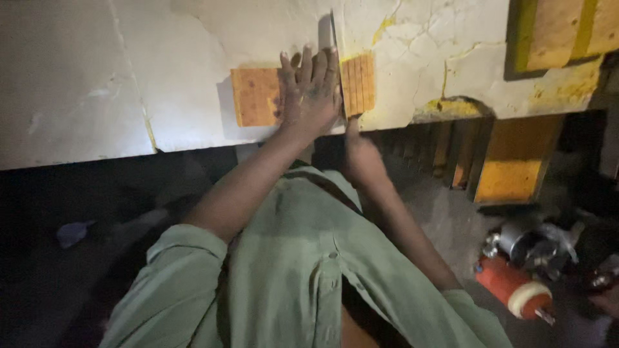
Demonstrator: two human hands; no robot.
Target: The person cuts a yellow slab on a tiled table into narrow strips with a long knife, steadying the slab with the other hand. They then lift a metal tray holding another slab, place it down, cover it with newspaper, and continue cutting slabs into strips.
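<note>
1. Up top, left hand [311, 90]: fingers [305, 66] spread open and flat, palm down, pressing on an orange-yellow slab [258, 96] that lies on the white tabletop [97, 77].
2. Right hand [361, 158]: fingers closed around the handle end of a long thin blade [338, 58]; the grip itself is in shadow. The blade runs toward 12 o'clock along the left hand's edge.
3. Slab: sits at the tabletop's near edge. At 3 o'clock of the blade, a scored, ridged portion [359, 84] of the same material, just beside the left hand.
4. Tabletop surface: cracked, chipped, stained yellow toward 2 o'clock.
5. Farther out: yellow-orange blocks [558, 32] at 1 o'clock on the tabletop; another block [509, 180] below its edge at 3 o'clock.
6. Floor at 4 o'clock: red cylinder [512, 287] with metal parts beside it.
7. Both forearms come out of rolled green sleeves [290, 270].
</note>
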